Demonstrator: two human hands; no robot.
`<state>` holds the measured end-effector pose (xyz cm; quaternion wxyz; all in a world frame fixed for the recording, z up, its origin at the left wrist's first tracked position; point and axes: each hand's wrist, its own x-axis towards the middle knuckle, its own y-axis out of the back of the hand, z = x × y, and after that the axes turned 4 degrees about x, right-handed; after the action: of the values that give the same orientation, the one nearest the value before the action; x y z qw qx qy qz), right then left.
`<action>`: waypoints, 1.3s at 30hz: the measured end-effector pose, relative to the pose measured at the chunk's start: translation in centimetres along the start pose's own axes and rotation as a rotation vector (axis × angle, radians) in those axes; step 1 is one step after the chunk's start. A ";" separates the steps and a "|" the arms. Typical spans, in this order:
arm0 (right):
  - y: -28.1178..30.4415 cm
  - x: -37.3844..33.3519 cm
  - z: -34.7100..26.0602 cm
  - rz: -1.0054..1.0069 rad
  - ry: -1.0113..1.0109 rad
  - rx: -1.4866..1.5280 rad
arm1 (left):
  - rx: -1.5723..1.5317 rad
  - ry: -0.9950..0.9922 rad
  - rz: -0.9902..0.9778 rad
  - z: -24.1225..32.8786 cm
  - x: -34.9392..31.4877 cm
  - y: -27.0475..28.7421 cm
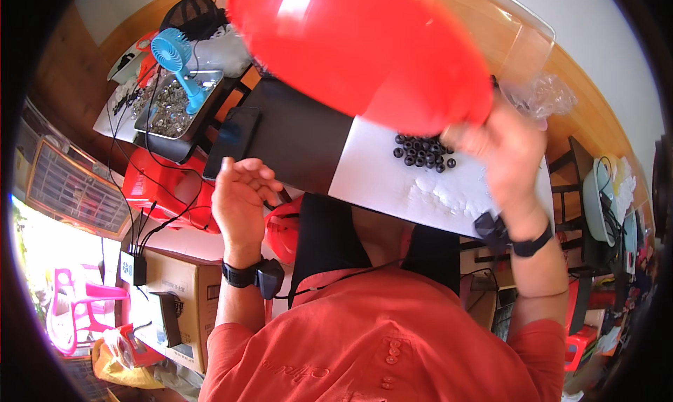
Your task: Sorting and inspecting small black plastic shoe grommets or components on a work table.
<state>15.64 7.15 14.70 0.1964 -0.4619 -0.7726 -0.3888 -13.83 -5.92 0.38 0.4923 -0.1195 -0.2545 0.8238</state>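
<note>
My right hand (pixel 517 157) grips the near right rim of a large, shiny red plastic basin (pixel 364 51), held tilted above the far side of the table. Motion smears the hand and the basin's edge. Below it, a cluster of round black beads (pixel 420 152) with holes lies on a white foam sheet (pixel 371 167); the basin may hide some of them. My left hand (pixel 242 192) is raised by the table's left front edge, holding nothing, its fingers apart and loosely bent. Both wrists wear black straps with small devices.
A black phone (pixel 236 132) lies left on the dark tabletop (pixel 301 135). Beyond stands a metal tray (pixel 165 125) of small shiny pieces with a blue fan (pixel 172 51). Crumpled clear plastic (pixel 543 97) lies at far right. Cables hang at left, above a red stool (pixel 165 192).
</note>
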 end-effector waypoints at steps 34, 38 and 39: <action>-2.0 -10.9 5.2 -0.377 -0.015 -0.550 | 0.538 -0.302 0.314 1.5 4.6 -2.4; -1.5 -11.2 4.5 -0.398 -0.024 -0.569 | 0.740 -0.314 0.294 0.9 5.2 -2.3; -1.1 -11.2 4.3 -0.438 -0.023 -0.572 | 0.740 -0.315 0.287 0.6 5.6 -1.7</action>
<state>20.51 3.96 4.11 -0.0374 -0.3262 -0.7153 -0.6169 -15.55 -0.51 2.11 0.3373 0.1583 0.0052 0.9280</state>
